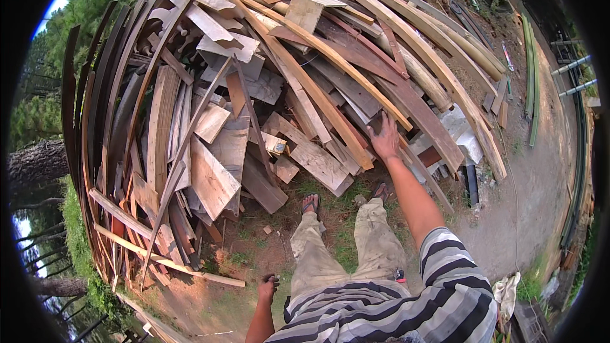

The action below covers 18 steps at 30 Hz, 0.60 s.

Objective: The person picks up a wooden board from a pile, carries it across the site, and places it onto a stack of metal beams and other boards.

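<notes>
Just ahead of the fingers of the right hand point(384, 140) lies a weathered grey board point(353, 91), its near end at the fingertips; whether they press on it or only hover close above, I cannot tell. The thumb and fingers of this hand stand apart, with the arm stretched forward over the edge of a large wood pile point(216, 168). Close on the right of the fingers, a long pale beam point(348, 67) ends, slanting away from them to the upper left. Farther right runs a reddish-brown plank point(427, 124), and past it, well apart from the hand, sits a whitish block point(469, 138). Left of the fingers, a thicker tan beam point(335, 124) reaches its cut end near the thumb.

Low beside the body, the left hand point(268, 287) hangs with its fingers curled loosely together; I cannot see anything in them. Just left of those fingers is the tip of a thin pale strip point(171, 265). Ahead and to their right, two sandalled feet point(310, 204) stand on earth and grass.
</notes>
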Motion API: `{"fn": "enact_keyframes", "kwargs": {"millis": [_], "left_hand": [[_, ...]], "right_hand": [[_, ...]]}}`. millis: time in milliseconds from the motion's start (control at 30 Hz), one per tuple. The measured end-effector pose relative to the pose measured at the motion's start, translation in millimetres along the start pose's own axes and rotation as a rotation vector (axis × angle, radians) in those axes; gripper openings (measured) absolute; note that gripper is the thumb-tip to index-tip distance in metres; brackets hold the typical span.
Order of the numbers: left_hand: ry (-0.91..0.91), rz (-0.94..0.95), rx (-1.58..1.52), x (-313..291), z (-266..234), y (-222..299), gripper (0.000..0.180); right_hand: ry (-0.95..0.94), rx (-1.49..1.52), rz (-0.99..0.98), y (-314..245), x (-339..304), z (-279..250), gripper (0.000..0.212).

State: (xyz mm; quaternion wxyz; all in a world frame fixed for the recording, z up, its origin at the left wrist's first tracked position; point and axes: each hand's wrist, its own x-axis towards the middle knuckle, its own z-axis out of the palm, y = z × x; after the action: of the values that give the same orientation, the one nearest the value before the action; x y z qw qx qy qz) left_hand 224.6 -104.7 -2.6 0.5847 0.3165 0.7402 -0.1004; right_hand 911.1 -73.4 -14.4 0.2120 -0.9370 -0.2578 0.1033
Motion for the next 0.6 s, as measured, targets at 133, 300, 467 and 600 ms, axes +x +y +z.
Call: {"fn": "enact_keyframes", "kwargs": {"millis": [133,300,467,600], "left_hand": [[-0.005,-0.027,-0.03,-13.0,20.5,-23.4,0.037],[-0.035,0.052,-0.031,-17.7,53.7,-15.9,0.035],[-0.041,0.113,-0.041,-6.4,60.6,-9.4,0.034],[-0.028,0.125,-0.016,-6.4,59.1,5.0,0.036]], "right_hand": [[-0.075,-0.108,0.08,-38.8,47.7,18.2,0.086],[-0.064,-0.22,-0.008,-28.9,80.5,35.8,0.089],[-0.222,-0.151,0.076,-20.1,97.7,37.5,0.09],[-0.146,-0.204,-0.007,-32.6,88.1,30.8,0.084]]}}
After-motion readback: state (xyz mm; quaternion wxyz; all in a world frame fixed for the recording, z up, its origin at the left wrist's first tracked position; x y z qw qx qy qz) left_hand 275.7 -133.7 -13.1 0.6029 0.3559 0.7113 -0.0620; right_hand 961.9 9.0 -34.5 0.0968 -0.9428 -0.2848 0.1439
